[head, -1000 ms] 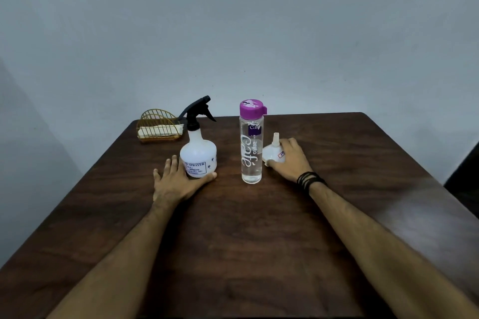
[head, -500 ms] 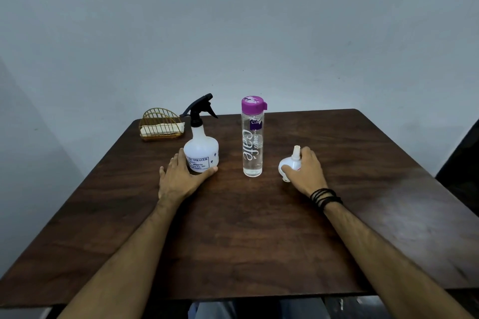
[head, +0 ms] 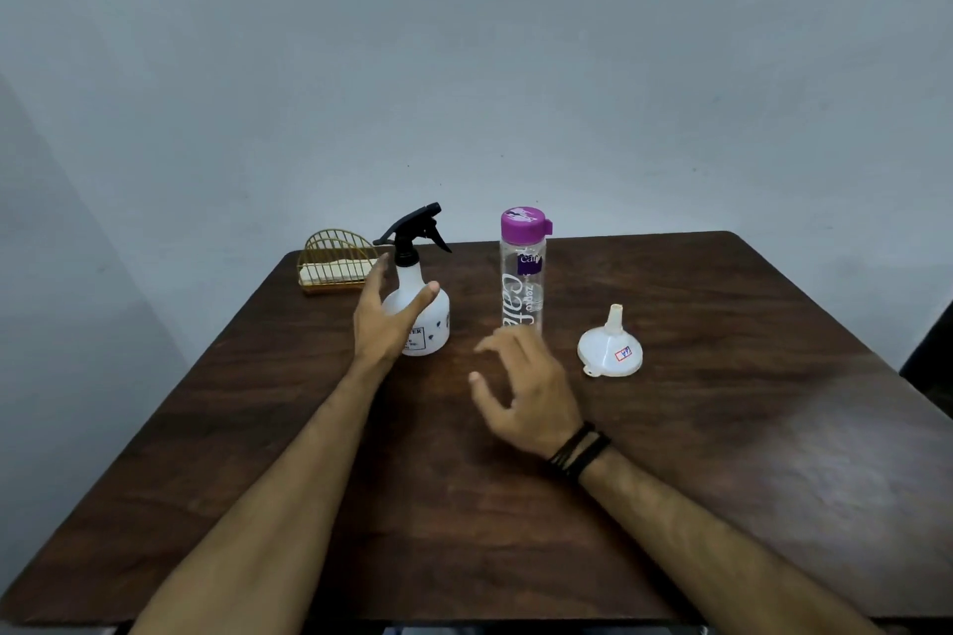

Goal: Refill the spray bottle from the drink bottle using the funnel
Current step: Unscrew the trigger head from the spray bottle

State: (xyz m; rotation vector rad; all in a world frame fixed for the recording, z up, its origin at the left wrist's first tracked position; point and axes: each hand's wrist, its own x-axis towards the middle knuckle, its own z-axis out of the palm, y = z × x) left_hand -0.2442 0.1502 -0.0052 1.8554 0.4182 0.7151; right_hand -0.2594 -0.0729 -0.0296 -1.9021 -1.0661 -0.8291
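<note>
A white spray bottle (head: 430,320) with a black trigger head stands upright at the left of the dark wooden table (head: 722,428). My left hand (head: 384,320) is raised around its body, fingers behind and thumb in front, spread and not closed on it. A clear drink bottle (head: 522,273) with a purple cap stands in the middle. My right hand (head: 526,392) hovers in front of that bottle's base, fingers loosely curled and apart, holding nothing. A white funnel (head: 610,348) lies wide end down to the right, spout up, apart from both hands.
A gold wire rack (head: 338,260) holding a pale pad sits at the table's far left corner. A grey wall rises right behind the table's far edge. Black bands circle my right wrist (head: 577,449).
My right hand has let go of the funnel and moved left, in front of the drink bottle. My left hand has lifted off the table and opened around the spray bottle.
</note>
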